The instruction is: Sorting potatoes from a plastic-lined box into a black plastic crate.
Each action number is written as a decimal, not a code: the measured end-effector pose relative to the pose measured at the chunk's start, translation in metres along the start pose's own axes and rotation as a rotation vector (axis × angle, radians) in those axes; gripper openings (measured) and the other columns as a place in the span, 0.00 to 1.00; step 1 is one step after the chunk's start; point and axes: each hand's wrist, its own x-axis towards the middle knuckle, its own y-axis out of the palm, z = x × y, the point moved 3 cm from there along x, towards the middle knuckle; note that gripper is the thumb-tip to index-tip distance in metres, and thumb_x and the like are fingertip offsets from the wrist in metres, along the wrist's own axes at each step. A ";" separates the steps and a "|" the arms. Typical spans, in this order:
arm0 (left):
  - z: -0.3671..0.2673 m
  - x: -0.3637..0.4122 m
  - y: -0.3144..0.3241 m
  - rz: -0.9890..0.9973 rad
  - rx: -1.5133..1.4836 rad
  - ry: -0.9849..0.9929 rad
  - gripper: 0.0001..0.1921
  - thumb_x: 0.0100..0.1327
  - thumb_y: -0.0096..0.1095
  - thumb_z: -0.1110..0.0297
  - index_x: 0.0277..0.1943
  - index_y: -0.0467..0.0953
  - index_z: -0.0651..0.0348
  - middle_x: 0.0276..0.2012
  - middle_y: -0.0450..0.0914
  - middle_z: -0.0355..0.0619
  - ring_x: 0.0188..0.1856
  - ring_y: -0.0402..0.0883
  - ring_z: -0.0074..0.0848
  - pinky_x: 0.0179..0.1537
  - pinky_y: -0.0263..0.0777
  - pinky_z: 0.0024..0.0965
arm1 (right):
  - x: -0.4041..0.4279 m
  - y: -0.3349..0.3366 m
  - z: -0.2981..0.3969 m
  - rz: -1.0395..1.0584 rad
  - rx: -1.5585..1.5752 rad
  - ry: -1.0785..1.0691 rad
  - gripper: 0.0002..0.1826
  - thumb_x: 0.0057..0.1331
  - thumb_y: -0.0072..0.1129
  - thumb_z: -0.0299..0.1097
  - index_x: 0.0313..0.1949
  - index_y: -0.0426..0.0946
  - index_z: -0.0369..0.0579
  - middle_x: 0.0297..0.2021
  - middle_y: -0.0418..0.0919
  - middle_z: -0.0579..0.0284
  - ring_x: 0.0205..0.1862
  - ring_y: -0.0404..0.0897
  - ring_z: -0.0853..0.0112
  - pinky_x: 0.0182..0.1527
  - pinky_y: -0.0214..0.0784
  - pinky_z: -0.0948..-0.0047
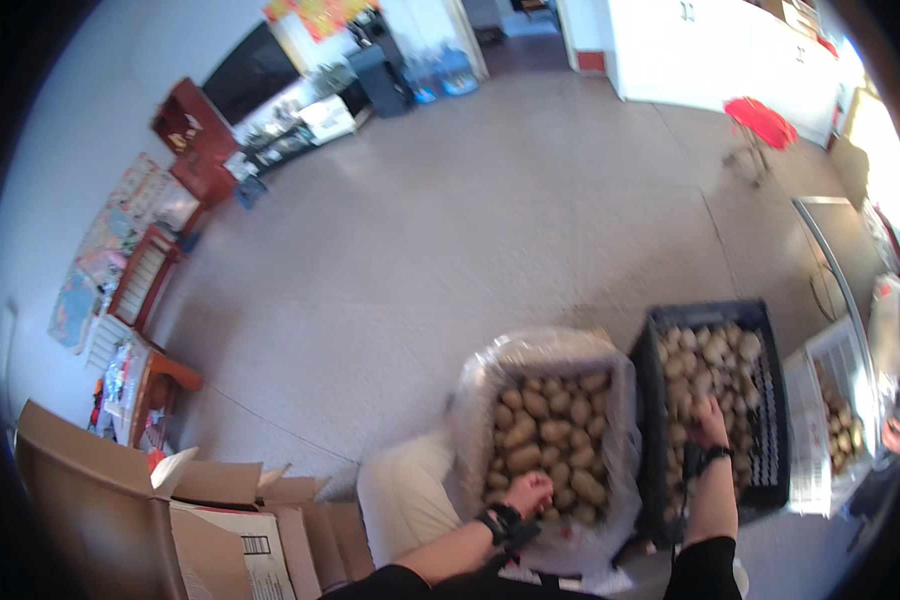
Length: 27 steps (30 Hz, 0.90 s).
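Note:
Brown potatoes [555, 431] fill a box lined with clear plastic [547, 349] in front of me. Over their near side is my left hand [531, 493], its fingers curled; whether it holds anything is not clear. A black plastic crate [771, 420] stands just to the right, with many paler potatoes [709, 356] in it. My right hand [709, 421] reaches over this crate, fingers bent at the potatoes, and blur hides whether one is gripped. Both wrists wear dark bands.
Right of the black crate stands a white plastic basket [806, 435] with more potatoes, and another person's hand [895, 435] is beside it. Open cardboard boxes [217, 480] are at the lower left. A stool with a red cover [761, 122] stands farther back on the floor.

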 end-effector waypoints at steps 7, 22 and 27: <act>-0.025 -0.007 0.009 0.079 0.090 0.186 0.11 0.56 0.53 0.71 0.42 0.65 0.61 0.30 0.72 0.40 0.29 0.74 0.22 0.26 0.68 0.23 | -0.057 0.041 0.055 0.155 0.276 -0.179 0.24 0.56 0.47 0.25 0.53 0.59 0.52 0.44 0.68 0.59 0.41 0.71 0.67 0.36 0.68 0.68; -0.047 -0.037 0.017 0.376 -0.661 0.019 0.17 0.62 0.42 0.56 0.47 0.63 0.57 0.39 0.71 0.44 0.41 0.73 0.28 0.33 0.71 0.34 | -0.210 0.196 -0.045 0.443 -0.013 0.149 0.18 0.53 0.54 0.25 0.45 0.66 0.43 0.39 0.70 0.59 0.35 0.74 0.73 0.36 0.69 0.77; -0.031 -0.029 0.000 0.251 -0.404 0.047 0.14 0.61 0.45 0.56 0.38 0.66 0.58 0.29 0.72 0.43 0.30 0.74 0.27 0.22 0.69 0.29 | -0.205 0.183 -0.063 0.282 -0.034 0.199 0.16 0.56 0.53 0.34 0.42 0.67 0.41 0.30 0.73 0.58 0.24 0.73 0.74 0.26 0.66 0.81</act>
